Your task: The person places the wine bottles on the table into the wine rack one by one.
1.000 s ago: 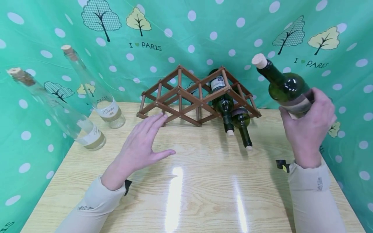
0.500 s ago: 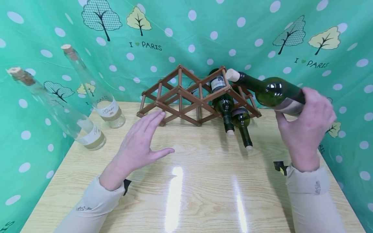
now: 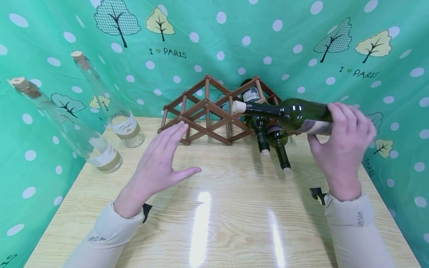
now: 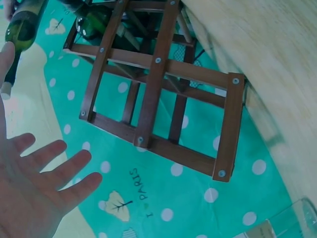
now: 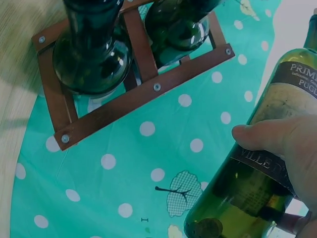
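My right hand (image 3: 342, 143) grips a dark green wine bottle (image 3: 288, 113) round its labelled body (image 5: 257, 163). The bottle lies nearly level in the air, its cork (image 3: 238, 107) pointing left in front of the wooden lattice rack (image 3: 207, 111). Two green bottles (image 3: 259, 126) (image 3: 279, 143) lie in the rack's right side, necks toward me. My left hand (image 3: 161, 165) hovers flat above the table just in front of the rack's left end, fingers spread (image 4: 29, 188), holding nothing.
Two clear corked bottles (image 3: 114, 109) (image 3: 77, 136) stand at the table's (image 3: 214, 216) back left. A green dotted cloth (image 3: 214, 44) hangs behind and at both sides. The rack's left cells (image 4: 148, 104) hold nothing.
My right hand has tipped the green bottle from near upright to almost level and carried it left and down toward the rack. The left hand has barely moved.
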`<state>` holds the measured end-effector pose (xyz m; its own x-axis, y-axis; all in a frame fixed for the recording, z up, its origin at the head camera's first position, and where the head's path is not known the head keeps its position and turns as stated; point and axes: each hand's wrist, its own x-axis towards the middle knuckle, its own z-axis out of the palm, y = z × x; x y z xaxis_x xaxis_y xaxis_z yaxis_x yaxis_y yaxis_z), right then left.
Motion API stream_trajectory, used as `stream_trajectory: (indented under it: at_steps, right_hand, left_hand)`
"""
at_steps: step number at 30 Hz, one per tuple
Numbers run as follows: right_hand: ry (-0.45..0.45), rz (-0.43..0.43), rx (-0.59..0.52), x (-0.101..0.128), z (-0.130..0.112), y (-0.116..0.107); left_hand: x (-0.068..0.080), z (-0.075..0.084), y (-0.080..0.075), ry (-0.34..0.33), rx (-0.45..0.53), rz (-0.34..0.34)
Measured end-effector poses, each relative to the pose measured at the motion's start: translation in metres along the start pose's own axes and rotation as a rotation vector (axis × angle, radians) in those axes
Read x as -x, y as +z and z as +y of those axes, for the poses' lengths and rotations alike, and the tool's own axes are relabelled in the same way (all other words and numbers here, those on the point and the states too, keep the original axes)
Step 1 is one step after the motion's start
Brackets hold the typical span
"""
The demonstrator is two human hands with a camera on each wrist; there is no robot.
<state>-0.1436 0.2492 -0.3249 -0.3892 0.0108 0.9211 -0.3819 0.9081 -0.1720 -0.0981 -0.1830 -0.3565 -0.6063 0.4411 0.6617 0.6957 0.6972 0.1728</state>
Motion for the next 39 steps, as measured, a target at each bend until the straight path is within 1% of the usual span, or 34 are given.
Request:
stream_trajectory:
  at_steps: [6, 9, 12, 17, 21, 26, 39]
  right_hand:
    - [-0.056, -0.026, 0.003, 0.002, -0.008, 0.001]
    - [-0.082, -0.016, 0.003, 0.003, -0.013, 0.002]
    - [-0.108, -0.012, -0.001, 0.003, -0.018, 0.003]
    - [-0.154, -0.006, -0.013, 0.006, -0.026, 0.005]
    - [-0.192, -0.002, -0.023, 0.008, -0.032, 0.007]
    - [-0.229, -0.042, -0.037, 0.012, -0.038, 0.007]
    - [-0.313, -0.112, -0.068, 0.021, -0.056, 0.005]
  left_hand:
    - [-0.004, 0.003, -0.001, 0.0, 0.004, 0.019]
    - [-0.006, 0.005, -0.002, 0.003, 0.005, 0.033]
    - [-0.007, 0.007, -0.003, 0.005, 0.002, 0.029]
    - [-0.009, 0.011, -0.004, 0.022, 0.002, 0.023]
    - [-0.011, 0.013, -0.003, 0.049, 0.007, 0.046]
    - [-0.013, 0.015, -0.001, 0.083, 0.014, 0.063]
    - [-0.016, 0.024, 0.005, 0.124, -0.002, 0.077]
